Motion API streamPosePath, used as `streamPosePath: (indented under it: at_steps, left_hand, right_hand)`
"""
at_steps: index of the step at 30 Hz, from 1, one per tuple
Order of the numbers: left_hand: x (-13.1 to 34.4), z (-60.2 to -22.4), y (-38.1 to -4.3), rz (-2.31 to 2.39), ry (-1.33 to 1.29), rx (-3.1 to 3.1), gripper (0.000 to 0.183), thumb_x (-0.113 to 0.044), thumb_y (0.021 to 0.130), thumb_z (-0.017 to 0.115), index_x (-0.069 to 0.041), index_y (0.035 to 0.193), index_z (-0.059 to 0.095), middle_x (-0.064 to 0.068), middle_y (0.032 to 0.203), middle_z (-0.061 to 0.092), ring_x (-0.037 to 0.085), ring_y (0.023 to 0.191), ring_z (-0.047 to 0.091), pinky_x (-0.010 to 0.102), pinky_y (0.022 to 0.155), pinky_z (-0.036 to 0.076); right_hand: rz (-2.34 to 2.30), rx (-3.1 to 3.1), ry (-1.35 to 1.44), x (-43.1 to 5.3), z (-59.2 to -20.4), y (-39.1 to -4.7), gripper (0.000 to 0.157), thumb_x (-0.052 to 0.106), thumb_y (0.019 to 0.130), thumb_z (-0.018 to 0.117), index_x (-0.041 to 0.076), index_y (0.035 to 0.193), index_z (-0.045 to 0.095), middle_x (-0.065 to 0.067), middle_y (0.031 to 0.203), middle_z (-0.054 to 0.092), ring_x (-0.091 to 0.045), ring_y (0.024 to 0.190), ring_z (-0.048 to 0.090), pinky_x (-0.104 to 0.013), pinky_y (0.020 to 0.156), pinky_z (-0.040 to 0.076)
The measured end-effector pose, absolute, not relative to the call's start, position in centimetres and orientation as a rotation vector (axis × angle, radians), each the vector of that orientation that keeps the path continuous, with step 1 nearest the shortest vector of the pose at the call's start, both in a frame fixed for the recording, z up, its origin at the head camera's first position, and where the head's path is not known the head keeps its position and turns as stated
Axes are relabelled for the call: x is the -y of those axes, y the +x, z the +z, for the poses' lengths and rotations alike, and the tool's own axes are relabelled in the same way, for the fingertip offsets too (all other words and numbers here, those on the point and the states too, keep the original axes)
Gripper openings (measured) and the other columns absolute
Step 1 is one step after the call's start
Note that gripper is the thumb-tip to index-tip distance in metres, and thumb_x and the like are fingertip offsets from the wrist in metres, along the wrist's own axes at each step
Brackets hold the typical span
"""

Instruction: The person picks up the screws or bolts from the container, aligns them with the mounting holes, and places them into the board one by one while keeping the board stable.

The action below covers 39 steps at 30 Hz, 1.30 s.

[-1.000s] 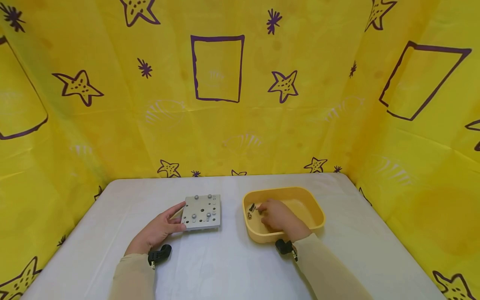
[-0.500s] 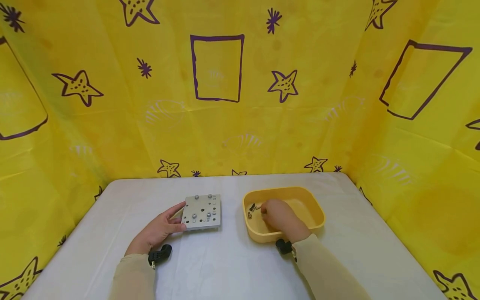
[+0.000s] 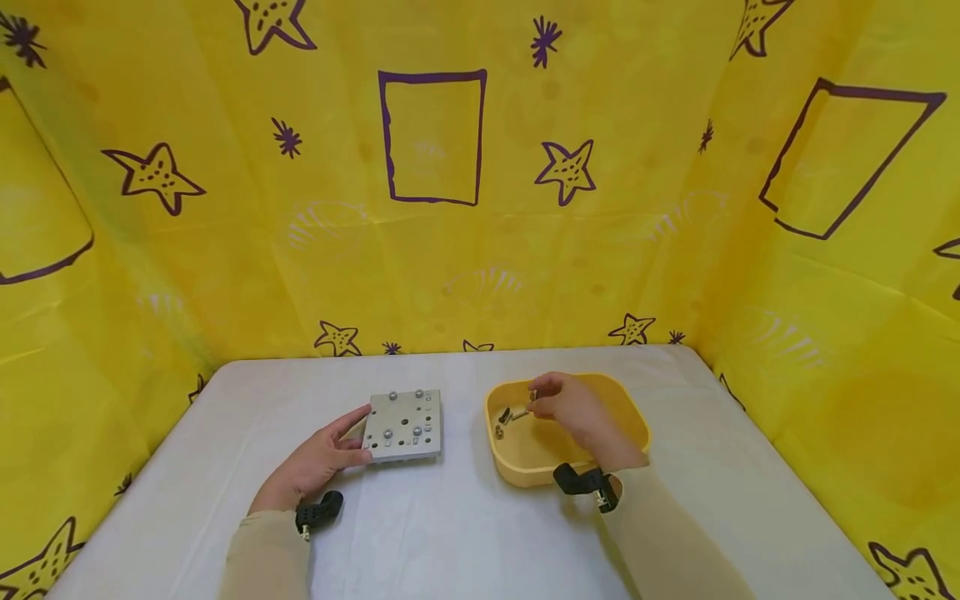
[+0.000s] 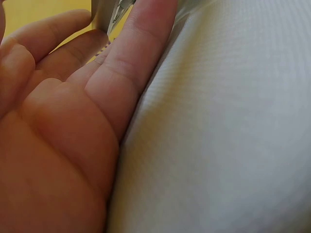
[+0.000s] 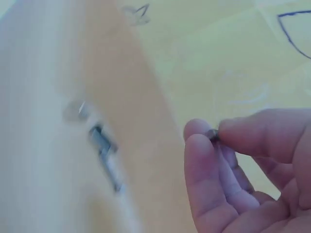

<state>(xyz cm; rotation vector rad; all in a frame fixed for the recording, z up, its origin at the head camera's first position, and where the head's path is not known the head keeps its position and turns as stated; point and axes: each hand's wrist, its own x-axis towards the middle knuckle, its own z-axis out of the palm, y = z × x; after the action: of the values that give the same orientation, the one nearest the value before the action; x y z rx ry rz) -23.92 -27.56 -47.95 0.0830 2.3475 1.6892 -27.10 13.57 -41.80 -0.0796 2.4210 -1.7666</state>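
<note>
My left hand (image 3: 318, 458) grips the left edge of a square metal plate (image 3: 386, 410), thumb at the near corner and fingers along the side. Several bolt heads and holes dot the plate's top; in the left wrist view only a sliver of the plate (image 4: 101, 15) shows. Over the yellow bin (image 3: 525, 477), my right hand (image 3: 577, 412) pinches a small dark metal piece (image 5: 213, 135) between thumb and fingertips, which mostly hide it. Below those fingers, a dark screw (image 3: 504, 414), a silver pin-like part (image 3: 520, 415) and a small brass-coloured part (image 3: 499, 432) lie at the bin's left end.
Plate and bin stand apart on a table covered in white cloth (image 3: 457, 533). Yellow patterned curtains (image 3: 435, 275) rise behind the table and on both sides. A black wrist camera (image 3: 585, 482) sits close to the bin's front rim.
My right hand has risen from the bin's floor with a small metal piece between the fingertips, and its wrist has shifted right. The left hand and the plate stay where they were.
</note>
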Motion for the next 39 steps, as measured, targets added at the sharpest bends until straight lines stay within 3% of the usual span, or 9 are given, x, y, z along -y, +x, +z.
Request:
streamPosePath:
  at_steps: [3, 13, 19, 31, 39]
  left_hand:
    - [27.6, -48.0, -24.0, 1.691, 0.095, -2.342, 0.094, -0.026, 0.077, 0.086, -0.027, 0.157, 0.036, 0.018, 0.146, 0.048, 0.031, 0.127, 0.053, 0.054, 0.111, 0.028]
    - [27.6, -48.0, -23.9, 1.702, 0.124, -2.320, 0.093, -0.023, 0.081, 0.084, -0.023, 0.158, 0.032, 0.019, 0.147, 0.047, 0.031, 0.128, 0.053, 0.053, 0.111, 0.029]
    - [27.5, -48.1, -24.0, 1.731, 0.111, -2.305, 0.092, -0.022, 0.079, 0.085, -0.025, 0.157, 0.035, 0.017, 0.147, 0.048, 0.029, 0.126, 0.055, 0.054, 0.112, 0.028]
    - [27.6, -48.4, -24.3, 1.722, 0.077, -2.311, 0.091, -0.025, 0.078, 0.086, -0.027, 0.156, 0.037, 0.017, 0.153, 0.040, 0.029, 0.126, 0.055, 0.045, 0.104, 0.042]
    - [27.7, -48.1, -24.3, 1.693, 0.071, -2.344, 0.093, -0.026, 0.078, 0.086, -0.026, 0.156, 0.036, 0.019, 0.152, 0.041, 0.031, 0.126, 0.054, 0.053, 0.109, 0.033]
  right_hand:
    - [-2.010, -2.178, -0.003, -12.9, -40.8, -27.8, 0.024, -0.004, 0.095, 0.063, -0.006, 0.118, 0.063, -0.027, 0.115, 0.063, -0.032, 0.096, 0.068, -0.036, 0.082, 0.056]
    - [-2.057, -2.072, -0.005, -6.6, -38.8, -30.2, 0.021, 0.005, 0.093, 0.070, 0.000, 0.113, 0.069, -0.021, 0.109, 0.068, -0.027, 0.087, 0.070, -0.034, 0.078, 0.057]
    - [-2.013, -2.107, -0.034, -1.9, -39.6, -30.8, 0.014, 0.004, 0.092, 0.071, 0.001, 0.105, 0.071, -0.017, 0.097, 0.070, -0.028, 0.084, 0.071, -0.031, 0.073, 0.058]
    - [-1.852, -2.236, 0.082, 3.2, -42.0, -30.2, 0.007, 0.006, 0.095, 0.067, 0.005, 0.099, 0.073, -0.009, 0.088, 0.069, -0.022, 0.075, 0.066, -0.029, 0.072, 0.057]
    - [-1.771, -2.302, 0.048, 3.6, -42.3, -30.2, 0.016, 0.008, 0.095, 0.068, 0.003, 0.109, 0.074, -0.005, 0.089, 0.068, -0.021, 0.078, 0.065, -0.029, 0.073, 0.056]
